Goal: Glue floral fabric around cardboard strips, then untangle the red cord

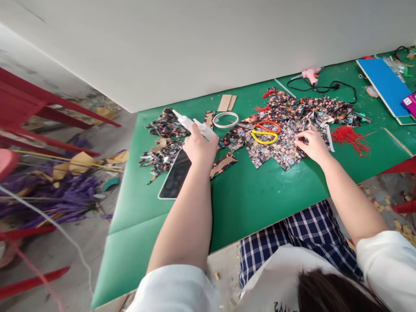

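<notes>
My left hand (199, 145) is closed round a white squeeze bottle (191, 124) whose nozzle points up and to the left, above a dark phone (174, 177) lying on the green table (253, 203). My right hand (311, 144) rests on a pile of dark floral fabric pieces (292, 125), fingers curled and pinching one piece. Two pairs of scissors, one with orange handles (268, 126) and one with yellow handles (264, 137), lie on the fabric between my hands.
More floral scraps (160, 143) lie left of the phone. A tape ring (225, 119), card strips (226, 102), a pink glue gun (311, 74) with black cord, red tassels (351, 136) and a blue board (385, 82) are on the table. Purple stems (61, 190) and red frames (39, 108) are on the floor at left.
</notes>
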A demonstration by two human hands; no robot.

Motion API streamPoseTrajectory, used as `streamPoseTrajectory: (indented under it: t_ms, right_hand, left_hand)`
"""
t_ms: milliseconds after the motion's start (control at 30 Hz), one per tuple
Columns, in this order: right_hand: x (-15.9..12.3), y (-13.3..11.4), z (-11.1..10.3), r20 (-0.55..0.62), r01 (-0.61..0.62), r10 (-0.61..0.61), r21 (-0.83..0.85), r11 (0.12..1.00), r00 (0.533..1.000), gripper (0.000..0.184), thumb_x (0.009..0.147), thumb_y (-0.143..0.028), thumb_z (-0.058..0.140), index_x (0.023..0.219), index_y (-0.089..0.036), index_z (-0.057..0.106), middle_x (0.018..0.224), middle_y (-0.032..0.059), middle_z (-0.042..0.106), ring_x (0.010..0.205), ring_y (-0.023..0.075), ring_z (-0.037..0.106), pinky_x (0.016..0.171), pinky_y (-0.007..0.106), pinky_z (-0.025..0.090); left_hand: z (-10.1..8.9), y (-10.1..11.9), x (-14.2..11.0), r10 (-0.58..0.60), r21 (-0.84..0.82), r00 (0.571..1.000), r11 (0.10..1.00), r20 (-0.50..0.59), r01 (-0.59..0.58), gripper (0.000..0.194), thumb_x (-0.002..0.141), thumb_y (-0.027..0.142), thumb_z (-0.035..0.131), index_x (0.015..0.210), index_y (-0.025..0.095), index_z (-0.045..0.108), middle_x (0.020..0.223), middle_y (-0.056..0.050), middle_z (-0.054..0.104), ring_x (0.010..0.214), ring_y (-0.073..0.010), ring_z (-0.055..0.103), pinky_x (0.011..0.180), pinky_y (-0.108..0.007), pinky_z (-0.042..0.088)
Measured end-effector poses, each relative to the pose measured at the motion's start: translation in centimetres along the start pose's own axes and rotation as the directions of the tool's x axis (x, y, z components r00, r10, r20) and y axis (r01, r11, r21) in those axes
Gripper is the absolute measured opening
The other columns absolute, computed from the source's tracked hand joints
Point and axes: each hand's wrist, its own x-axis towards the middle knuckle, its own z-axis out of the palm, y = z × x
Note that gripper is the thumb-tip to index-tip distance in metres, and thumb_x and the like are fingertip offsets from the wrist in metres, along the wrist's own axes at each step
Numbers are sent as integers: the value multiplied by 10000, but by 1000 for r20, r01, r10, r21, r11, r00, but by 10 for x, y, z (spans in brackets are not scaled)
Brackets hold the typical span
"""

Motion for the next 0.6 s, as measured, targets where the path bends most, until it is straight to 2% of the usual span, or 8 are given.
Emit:
streamPoseTrajectory:
  t_ms: [133,233,333,433,500,567,600]
  right_hand:
    - [-1,1,-2,67,7,-2,-72,997,998,178,771,-276,635,915,-192,694,1014,89,702,1018,252,616,960,455,442]
    - [-1,2,0,101,13,0,-120,993,995,236,778,-286,638,990,-192,686,1142,103,671,1129,251,588,1022,461,417]
    - [0,0,8,124,22,-1,-163,986,992,303,817,-287,595,1094,-180,658,1280,117,605,1243,254,526,1082,454,378]
    - [3,-3,18,128,25,-1,-190,981,992,344,856,-262,539,1173,-155,617,1322,140,573,1293,254,486,1102,450,359]
    - [6,-6,23,117,24,-1,-198,980,993,347,864,-243,523,1188,-150,607,1318,143,574,1294,248,485,1101,446,360]
    - [9,-9,21,108,33,-13,-191,981,994,306,853,-253,546,1135,-176,640,1271,112,613,1248,223,526,1075,410,395]
    - [11,-9,16,100,40,-22,-184,982,995,273,847,-271,560,1090,-198,662,1242,88,635,1219,206,547,1060,386,411]
  left_hand:
    - [-3,2,-1,7,14,1000,1000,24,-8,599,756,316,570,1303,128,415,1120,-176,660,1118,-384,574,919,-539,456]
    - [-2,-1,-1,15,-4,1000,1000,17,-15,667,752,347,555,1352,128,363,1151,-175,650,1147,-385,556,918,-542,433]
    - [-3,-4,-2,82,-67,994,995,71,-77,775,798,425,496,1439,104,203,1201,-170,620,1215,-391,495,922,-569,373]
    - [-10,-2,-7,102,-116,990,989,97,-90,894,797,484,505,1468,79,75,1258,-159,576,1242,-431,442,930,-617,347]
    - [-18,2,-13,102,-124,995,987,21,-98,944,785,511,538,1470,49,81,1350,-191,483,1253,-462,405,971,-628,338]
    - [-26,10,-24,105,-131,980,983,-166,-128,861,814,493,510,1459,43,161,1428,-203,370,1270,-463,371,1007,-621,326]
    - [-28,15,-31,151,-135,961,973,-233,-186,794,846,469,473,1452,42,188,1436,-200,350,1280,-443,368,1035,-602,313]
